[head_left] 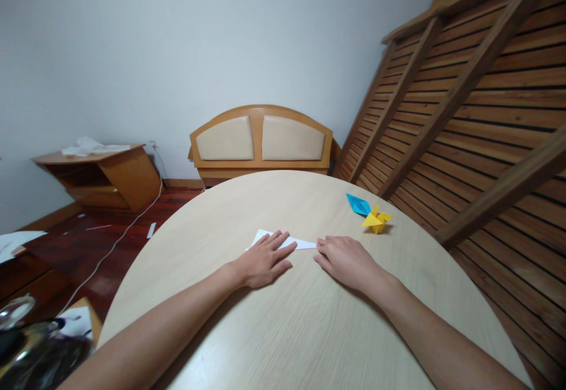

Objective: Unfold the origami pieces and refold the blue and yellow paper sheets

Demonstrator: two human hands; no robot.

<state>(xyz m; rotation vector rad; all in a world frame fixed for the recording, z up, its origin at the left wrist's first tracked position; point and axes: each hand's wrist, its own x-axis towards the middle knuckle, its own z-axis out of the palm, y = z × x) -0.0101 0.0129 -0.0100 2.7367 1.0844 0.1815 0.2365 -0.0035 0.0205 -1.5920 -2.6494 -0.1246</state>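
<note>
A piece of folded white paper [305, 244], long and tapering to a point on the right, lies flat on the round table [283, 331]. My left hand [264, 258] rests palm down over its wider left part, fingers spread, covering much of it. At the narrow right tip, my right hand [345, 259] has its fingers drawn together on the paper, and the very end is hidden beneath them. Beyond that hand sit a yellow origami figure [377, 220] with pointed flaps and a flat blue folded paper piece [358, 205], close to each other.
Behind the table stands a wooden headboard [260, 136] with two cream panels. Slatted wooden boards [442, 118] lean along the right side. To the left are a low cabinet [119, 174] with papers on top and a white cable [128, 230] across the dark red floor.
</note>
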